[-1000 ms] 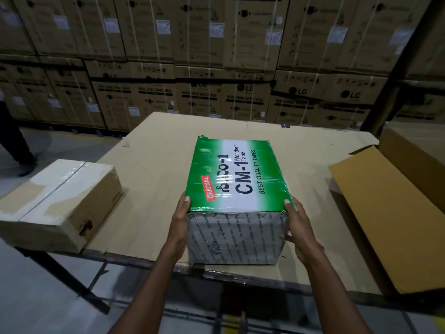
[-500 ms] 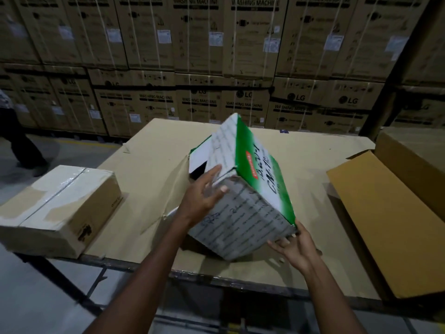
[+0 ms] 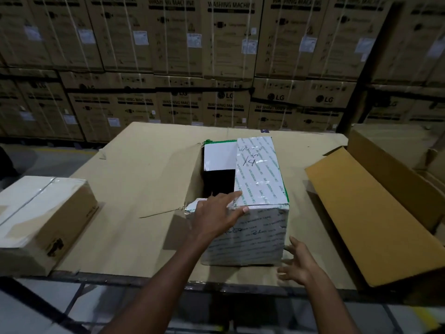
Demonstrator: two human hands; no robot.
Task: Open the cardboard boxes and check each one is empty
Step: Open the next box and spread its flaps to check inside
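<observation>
The green-and-white tape box (image 3: 260, 179) stands on the cardboard-covered table (image 3: 144, 169), white taped face up. Its top is half open: a dark gap (image 3: 218, 183) shows on the left beside a white inner flap, and nothing can be made out inside. My left hand (image 3: 215, 216) lies flat on the box's near top edge, fingers spread onto the closed flap. My right hand (image 3: 297, 263) hovers open at the box's lower right corner, just off its side.
A taped brown carton (image 3: 41, 220) sits at the table's left edge. A large open brown carton (image 3: 375, 213) with a wide flap lies on the right. Stacked washing-machine boxes (image 3: 226, 56) wall off the far side. A person's dark leg shows at far left.
The box was flat with its green face up, then tipped on edge, and now rests turned over with its half-open end up. My left hand moved to its top; my right hand let go.
</observation>
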